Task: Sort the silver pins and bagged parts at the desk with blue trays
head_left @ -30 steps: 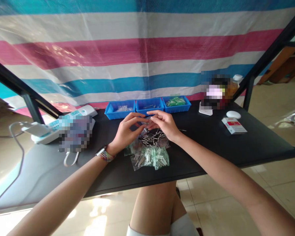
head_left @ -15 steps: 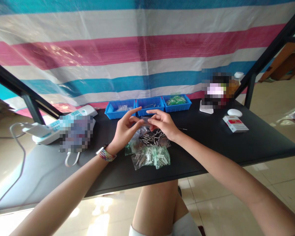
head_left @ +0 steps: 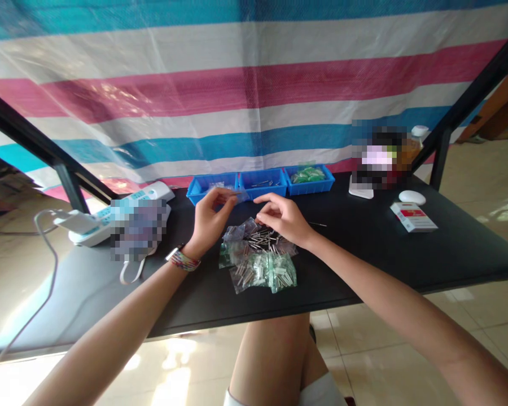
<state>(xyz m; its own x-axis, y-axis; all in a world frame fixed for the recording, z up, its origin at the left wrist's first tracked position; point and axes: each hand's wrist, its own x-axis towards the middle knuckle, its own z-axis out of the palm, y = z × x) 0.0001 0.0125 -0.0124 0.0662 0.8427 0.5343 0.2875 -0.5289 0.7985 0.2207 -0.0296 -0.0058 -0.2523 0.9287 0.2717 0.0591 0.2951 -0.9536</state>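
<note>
My left hand (head_left: 214, 217) has its thumb and fingers closed on a small clear plastic bag (head_left: 240, 195), in front of the left blue bin. To its right, my right hand (head_left: 285, 220) hovers just above loose metal pins (head_left: 262, 239). Its index finger is stretched out, apart from the bent thumb and other fingers; I see nothing held there. Nearer the table's front edge lie green-tinted bags filled with metal pins (head_left: 281, 276). Crumpled clear bags (head_left: 237, 234) lie left of the loose pins.
Blue bins (head_left: 262, 190) stand in a row at the back, one with green bags (head_left: 308, 173). A power strip (head_left: 122, 208) with a cable is on the left. A red-and-white box (head_left: 414, 217) and a white oval object (head_left: 412, 197) lie on the right. A striped sheet (head_left: 245, 90) hangs behind.
My hands have moved apart. The clear bag, earlier between both hands, is now in my left hand only, farther left and toward the bins. The view has shifted slightly.
</note>
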